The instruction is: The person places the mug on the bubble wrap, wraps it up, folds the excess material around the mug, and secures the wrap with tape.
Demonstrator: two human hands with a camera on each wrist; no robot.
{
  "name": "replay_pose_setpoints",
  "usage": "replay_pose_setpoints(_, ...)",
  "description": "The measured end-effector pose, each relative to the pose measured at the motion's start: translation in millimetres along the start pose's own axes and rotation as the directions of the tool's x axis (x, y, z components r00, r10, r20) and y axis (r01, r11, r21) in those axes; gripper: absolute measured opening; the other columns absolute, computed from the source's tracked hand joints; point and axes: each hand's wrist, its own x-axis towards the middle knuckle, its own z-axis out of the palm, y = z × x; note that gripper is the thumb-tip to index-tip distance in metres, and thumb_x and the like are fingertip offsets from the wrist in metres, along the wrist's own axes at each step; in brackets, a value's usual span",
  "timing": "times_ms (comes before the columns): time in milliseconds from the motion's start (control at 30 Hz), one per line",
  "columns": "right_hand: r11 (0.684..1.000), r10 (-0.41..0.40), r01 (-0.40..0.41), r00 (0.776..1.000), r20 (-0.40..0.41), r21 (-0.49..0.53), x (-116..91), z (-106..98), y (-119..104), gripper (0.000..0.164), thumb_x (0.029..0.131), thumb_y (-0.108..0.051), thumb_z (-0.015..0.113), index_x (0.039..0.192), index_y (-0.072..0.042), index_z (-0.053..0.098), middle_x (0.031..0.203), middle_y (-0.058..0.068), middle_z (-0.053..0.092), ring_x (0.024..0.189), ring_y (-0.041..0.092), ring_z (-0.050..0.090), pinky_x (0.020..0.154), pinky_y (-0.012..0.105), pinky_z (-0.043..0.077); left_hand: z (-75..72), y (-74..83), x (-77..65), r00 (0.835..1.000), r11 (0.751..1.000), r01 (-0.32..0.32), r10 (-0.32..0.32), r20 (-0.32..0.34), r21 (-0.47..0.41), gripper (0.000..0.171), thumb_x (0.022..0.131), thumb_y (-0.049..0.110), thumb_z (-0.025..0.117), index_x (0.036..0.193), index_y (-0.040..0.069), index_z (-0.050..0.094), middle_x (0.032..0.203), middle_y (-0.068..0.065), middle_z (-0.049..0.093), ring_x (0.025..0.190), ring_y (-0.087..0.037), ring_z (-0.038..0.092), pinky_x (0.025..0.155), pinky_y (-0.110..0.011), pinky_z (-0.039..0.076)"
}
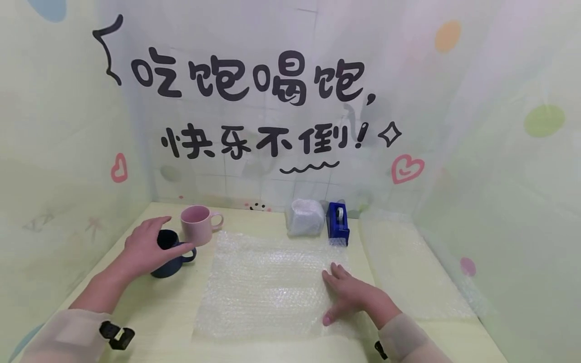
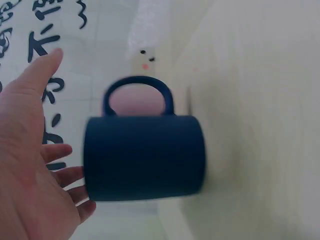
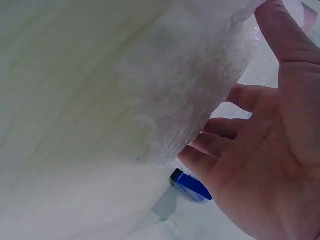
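A dark blue mug (image 1: 166, 262) stands upright at the left of the table. My left hand (image 1: 144, 247) is right at its rim, thumb spread from the fingers; the left wrist view has the thumb apart from the mug and fingertips (image 2: 86, 210) close by the rim. Over the middle of the table lies a flat sheet of bubble wrap (image 1: 268, 297). My right hand (image 1: 351, 292) rests at the sheet's right edge with its fingers spread. Up close in the right wrist view, fingertips (image 3: 192, 157) meet the edge of the wrap (image 3: 190, 75).
Just behind the dark mug is a pink mug (image 1: 197, 227), its handle to the right. A bubble-wrapped bundle (image 1: 305, 218) sits at the back beside a blue tape dispenser (image 1: 338, 222). More bubble wrap (image 1: 413, 267) lies on the right. Printed curtains enclose the table.
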Motion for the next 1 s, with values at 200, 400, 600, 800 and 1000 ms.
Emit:
replay_pose_setpoints(200,1.000,-0.007,0.007,1.000,0.000,0.009,1,0,2,0.124,0.073,-0.044,0.101,0.169,0.001,0.036,0.179,0.033,0.016,0.168,0.052,0.012,0.134,0.066,0.023,9.5,-27.7,-4.8,0.995,0.996,0.084,-0.081,0.062,-0.039,0.137,0.084,0.061,0.088,0.164,-0.020,0.012,0.157,-0.053,0.029,0.140,-0.069,0.036,0.110,-0.083,0.038)
replay_pose_setpoints(400,1.000,-0.008,0.008,1.000,-0.008,0.012,2,-2,1,0.122,0.073,-0.043,0.101,0.168,0.001,0.038,0.179,0.033,0.017,0.168,0.052,0.014,0.135,0.065,0.022,12.0,-35.7,-5.6,0.992,0.984,0.122,-0.115,0.061,-0.127,0.134,0.086,0.049,0.091,0.162,-0.023,0.008,0.155,-0.055,0.028,0.139,-0.068,0.037,0.114,-0.081,0.039)
replay_pose_setpoints(600,0.999,-0.003,0.002,1.000,0.013,0.048,0,0,4,0.127,0.074,-0.045,0.101,0.171,-0.002,0.031,0.181,0.031,0.009,0.169,0.051,0.006,0.135,0.068,0.019,10.6,-43.2,-7.4,0.993,0.984,0.121,-0.121,0.008,-0.130,0.101,0.085,0.040,0.094,0.139,-0.026,0.039,0.133,-0.049,0.052,0.117,-0.059,0.056,0.098,-0.069,0.052)
replay_pose_setpoints(800,0.999,0.022,-0.024,0.998,0.056,0.034,-2,2,4,0.134,0.074,-0.050,0.100,0.174,-0.006,0.023,0.183,0.027,0.002,0.171,0.048,0.001,0.134,0.069,0.019,7.8,-45.0,-9.2,0.992,0.985,0.129,-0.129,0.008,-0.113,0.089,0.085,0.042,0.094,0.128,-0.021,0.048,0.122,-0.044,0.060,0.106,-0.052,0.061,0.084,-0.053,0.056)
replay_pose_setpoints(1000,1.000,0.019,-0.020,0.998,0.067,0.014,-3,0,2,0.135,0.074,-0.049,0.101,0.174,-0.004,0.021,0.182,0.029,0.003,0.170,0.050,0.002,0.133,0.071,0.021,7.5,-43.2,-11.9,0.986,0.982,0.165,-0.167,-0.020,-0.091,0.095,0.084,0.045,0.094,0.131,-0.021,0.046,0.124,-0.044,0.058,0.107,-0.054,0.059,0.083,-0.053,0.055)
